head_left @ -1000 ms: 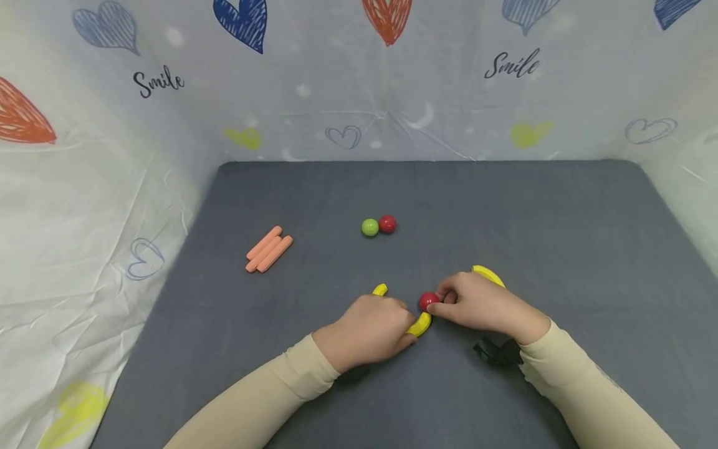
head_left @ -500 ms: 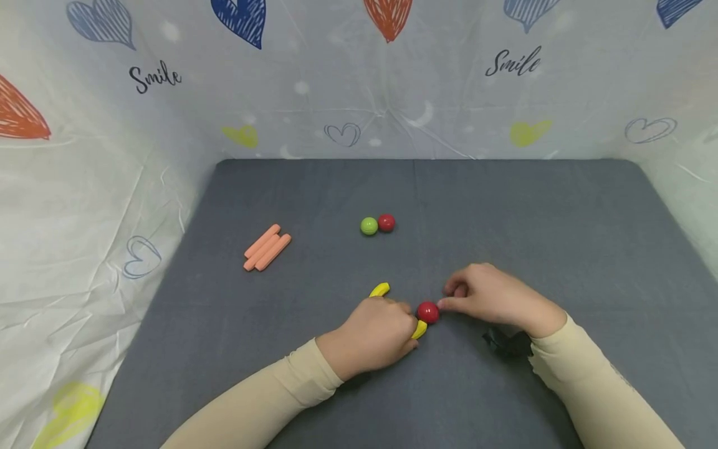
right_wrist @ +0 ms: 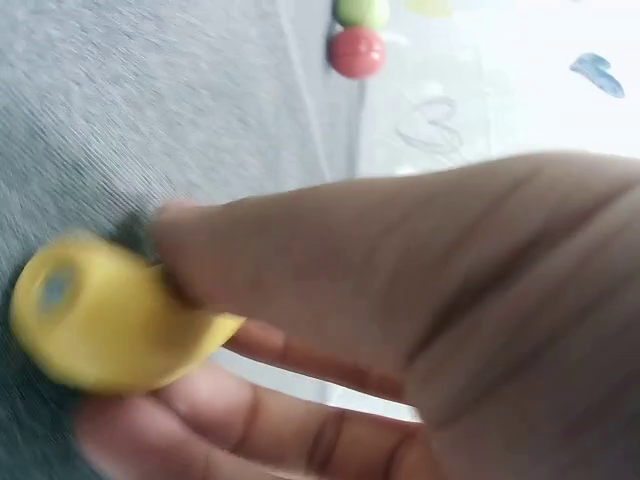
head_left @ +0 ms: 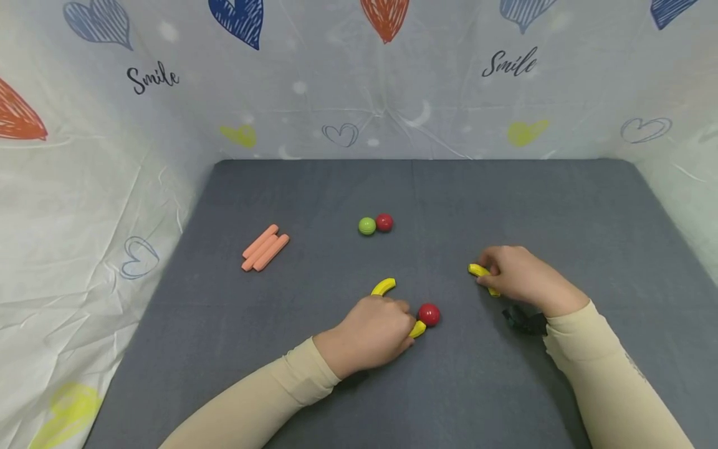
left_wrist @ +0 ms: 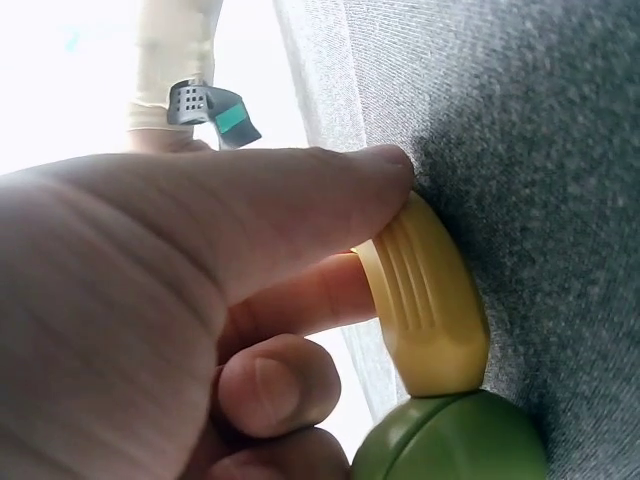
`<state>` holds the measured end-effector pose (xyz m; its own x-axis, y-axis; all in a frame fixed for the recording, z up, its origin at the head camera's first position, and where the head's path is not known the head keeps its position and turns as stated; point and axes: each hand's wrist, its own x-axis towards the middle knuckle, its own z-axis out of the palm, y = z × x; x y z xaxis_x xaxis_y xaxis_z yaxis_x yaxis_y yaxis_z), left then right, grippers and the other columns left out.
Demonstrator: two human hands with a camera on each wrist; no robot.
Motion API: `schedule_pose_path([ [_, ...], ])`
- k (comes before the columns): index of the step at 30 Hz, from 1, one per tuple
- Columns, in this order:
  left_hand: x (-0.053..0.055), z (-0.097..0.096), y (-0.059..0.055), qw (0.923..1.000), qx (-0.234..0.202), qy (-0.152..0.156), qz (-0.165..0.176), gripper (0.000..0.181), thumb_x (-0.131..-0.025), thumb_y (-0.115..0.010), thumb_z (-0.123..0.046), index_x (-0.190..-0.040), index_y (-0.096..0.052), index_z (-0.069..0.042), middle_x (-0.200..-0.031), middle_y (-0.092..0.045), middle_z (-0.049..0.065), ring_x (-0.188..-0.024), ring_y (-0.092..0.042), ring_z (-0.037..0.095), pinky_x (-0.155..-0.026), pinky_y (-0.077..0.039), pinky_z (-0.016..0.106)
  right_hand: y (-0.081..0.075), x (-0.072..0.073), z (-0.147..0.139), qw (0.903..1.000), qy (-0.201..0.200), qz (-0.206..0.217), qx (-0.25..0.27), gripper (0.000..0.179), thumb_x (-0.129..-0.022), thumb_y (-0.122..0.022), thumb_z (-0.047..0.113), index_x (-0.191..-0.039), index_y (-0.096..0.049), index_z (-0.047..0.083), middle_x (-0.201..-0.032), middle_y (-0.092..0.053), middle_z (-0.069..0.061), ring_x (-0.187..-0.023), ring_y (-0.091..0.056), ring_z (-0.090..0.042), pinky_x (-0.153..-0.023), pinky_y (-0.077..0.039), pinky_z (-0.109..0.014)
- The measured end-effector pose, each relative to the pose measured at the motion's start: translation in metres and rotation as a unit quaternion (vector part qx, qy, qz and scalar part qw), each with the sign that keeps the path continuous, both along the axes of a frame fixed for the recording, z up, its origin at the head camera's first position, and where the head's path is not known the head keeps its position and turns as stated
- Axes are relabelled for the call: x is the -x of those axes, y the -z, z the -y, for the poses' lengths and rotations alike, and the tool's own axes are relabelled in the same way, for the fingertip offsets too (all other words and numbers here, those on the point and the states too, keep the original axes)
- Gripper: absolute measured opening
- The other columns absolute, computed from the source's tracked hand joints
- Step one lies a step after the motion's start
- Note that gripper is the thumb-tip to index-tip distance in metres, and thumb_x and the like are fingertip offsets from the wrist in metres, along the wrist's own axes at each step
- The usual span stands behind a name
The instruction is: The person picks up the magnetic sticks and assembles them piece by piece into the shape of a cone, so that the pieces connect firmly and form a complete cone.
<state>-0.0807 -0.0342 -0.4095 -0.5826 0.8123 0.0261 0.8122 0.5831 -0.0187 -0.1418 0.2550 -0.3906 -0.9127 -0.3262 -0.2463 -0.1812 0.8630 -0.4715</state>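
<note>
Yellow banana, curved, blunt, pinched by right hand; left hand pinching ridged banana

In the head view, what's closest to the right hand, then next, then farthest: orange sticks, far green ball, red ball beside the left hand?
From the right hand:
1. Red ball, beside the left hand.
2. Far green ball, toward the back.
3. Orange sticks, on the left.

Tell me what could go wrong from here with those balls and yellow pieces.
The near red ball, unheld beside the left hand, could roll if bumped. The green ball touching that hand's yellow piece might shift if nudged. The right yellow piece, pinched by the right hand, could slip.
</note>
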Motion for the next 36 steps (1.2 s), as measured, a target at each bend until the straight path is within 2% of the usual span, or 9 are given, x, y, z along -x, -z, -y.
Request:
schedule_pose_path([
  [4, 0.0, 0.0, 0.0, 1.0, -0.003, 0.002, 0.002, 0.022, -0.093, -0.08, -0.035, -0.079, -0.073, -0.019, -0.071, -0.055, -0.008, -0.057, -0.046, 0.006, -0.054, -0.046, 0.023, 0.007, -0.001, 0.009, 0.9998, -0.007, -0.011, 0.017, 0.023, -0.092, -0.076, 0.015, -0.106, -0.071, -0.002, -0.068, -0.057, 0.0, -0.058, -0.05, -0.014, -0.058, -0.041, -0.032],
  [9, 0.001, -0.001, 0.0, 1.0, 0.0, 0.002, 0.002, 0.023, -0.092, -0.08, -0.036, -0.079, -0.073, -0.02, -0.071, -0.055, -0.008, -0.057, -0.048, 0.006, -0.054, -0.046, 0.024, 0.013, -0.004, 0.023, 0.9995, 0.011, 0.006, 0.028, 0.027, -0.093, -0.075, 0.02, -0.107, -0.07, -0.002, -0.065, -0.058, 0.0, -0.055, -0.05, -0.014, -0.055, -0.041, -0.032],
  [19, 0.001, -0.001, -0.001, 1.0, 0.007, 0.004, 0.001, 0.022, -0.092, -0.081, -0.037, -0.08, -0.075, -0.02, -0.072, -0.057, -0.008, -0.056, -0.049, 0.006, -0.054, -0.046, 0.023, 0.019, -0.011, 0.05, 0.9976, 0.033, 0.009, 0.06, 0.026, -0.093, -0.075, 0.022, -0.104, -0.069, -0.001, -0.064, -0.062, 0.0, -0.054, -0.055, -0.014, -0.054, -0.045, -0.031],
  [27, 0.0, 0.0, -0.001, 0.9999, 0.009, 0.003, -0.005, 0.022, -0.093, -0.08, -0.038, -0.081, -0.075, -0.02, -0.073, -0.059, -0.008, -0.057, -0.053, 0.007, -0.055, -0.048, 0.025, 0.023, -0.016, 0.065, 0.9966, 0.037, 0.016, 0.072, 0.025, -0.094, -0.075, 0.02, -0.105, -0.07, -0.001, -0.061, -0.06, 0.0, -0.052, -0.053, -0.014, -0.053, -0.043, -0.03],
  [29, 0.0, 0.0, -0.003, 0.9999, 0.009, 0.003, 0.007, 0.024, -0.092, -0.081, -0.04, -0.08, -0.074, -0.02, -0.071, -0.057, -0.008, -0.057, -0.05, 0.007, -0.053, -0.046, 0.024, 0.023, -0.018, 0.067, 0.9963, 0.037, 0.023, 0.074, 0.026, -0.094, -0.074, 0.02, -0.107, -0.069, -0.002, -0.06, -0.059, 0.0, -0.051, -0.052, -0.014, -0.052, -0.043, -0.029],
  [32, 0.005, 0.003, -0.006, 0.9988, -0.014, -0.005, 0.047, 0.03, -0.093, -0.079, -0.045, -0.076, -0.071, -0.021, -0.069, -0.053, -0.008, -0.055, -0.045, 0.005, -0.05, -0.041, 0.023, 0.022, -0.019, 0.069, 0.996, 0.035, 0.027, 0.077, 0.025, -0.094, -0.074, 0.019, -0.107, -0.069, -0.001, -0.06, -0.059, 0.0, -0.049, -0.052, -0.014, -0.05, -0.042, -0.029],
  [34, 0.012, 0.007, -0.008, 0.9963, -0.044, -0.027, 0.069, 0.031, -0.095, -0.077, -0.047, -0.079, -0.072, -0.02, -0.07, -0.052, -0.008, -0.055, -0.044, 0.005, -0.049, -0.039, 0.023, 0.022, -0.019, 0.071, 0.9961, 0.033, 0.026, 0.077, 0.024, -0.094, -0.075, 0.019, -0.106, -0.069, -0.001, -0.06, -0.06, 0.0, -0.05, -0.052, -0.013, -0.05, -0.042, -0.029],
  [36, 0.02, 0.013, -0.009, 0.9929, -0.073, -0.06, 0.072, 0.029, -0.097, -0.075, -0.045, -0.086, -0.074, -0.019, -0.073, -0.054, -0.007, -0.058, -0.046, 0.006, -0.051, -0.041, 0.023, 0.022, -0.02, 0.073, 0.9963, 0.031, 0.025, 0.077, 0.024, -0.093, -0.075, 0.019, -0.105, -0.069, 0.0, -0.061, -0.06, 0.0, -0.05, -0.053, -0.013, -0.05, -0.043, -0.029],
])
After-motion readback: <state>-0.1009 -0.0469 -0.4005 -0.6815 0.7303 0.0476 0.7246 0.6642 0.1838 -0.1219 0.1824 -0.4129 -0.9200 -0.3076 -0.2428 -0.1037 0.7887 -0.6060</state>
